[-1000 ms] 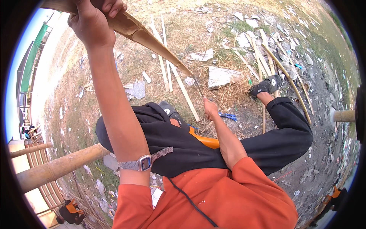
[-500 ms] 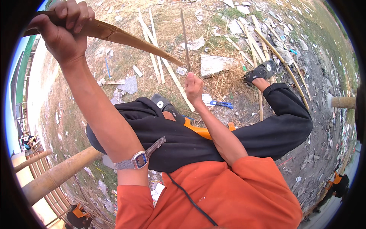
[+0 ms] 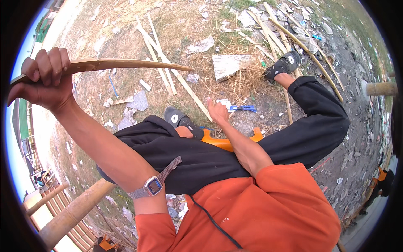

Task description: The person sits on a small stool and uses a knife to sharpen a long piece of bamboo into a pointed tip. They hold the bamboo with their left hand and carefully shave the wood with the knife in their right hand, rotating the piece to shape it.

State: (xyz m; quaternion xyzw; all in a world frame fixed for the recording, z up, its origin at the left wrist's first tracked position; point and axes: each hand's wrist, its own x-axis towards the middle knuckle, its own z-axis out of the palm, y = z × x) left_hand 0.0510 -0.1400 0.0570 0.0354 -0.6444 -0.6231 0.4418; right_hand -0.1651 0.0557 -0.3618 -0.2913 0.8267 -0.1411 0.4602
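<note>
My left hand is raised at the upper left and grips one end of a long curved strip of split bamboo, which runs to the right to a thin tip. A wristwatch sits on that forearm. My right hand reaches down between my knees with its fingers apart and holds nothing. It hovers near a blue utility knife lying on the ground. I sit on a low orange stool, in black trousers and black shoes.
Long bamboo strips lie on the dry grass ahead, and several more poles lie at the upper right. A flat pale slab and scraps of paper are scattered about. Thick bamboo posts cross the lower left.
My left hand has swung down and to the left with the bamboo strip, which now lies closer to level. My right hand has dropped lower toward the ground by the knife.
</note>
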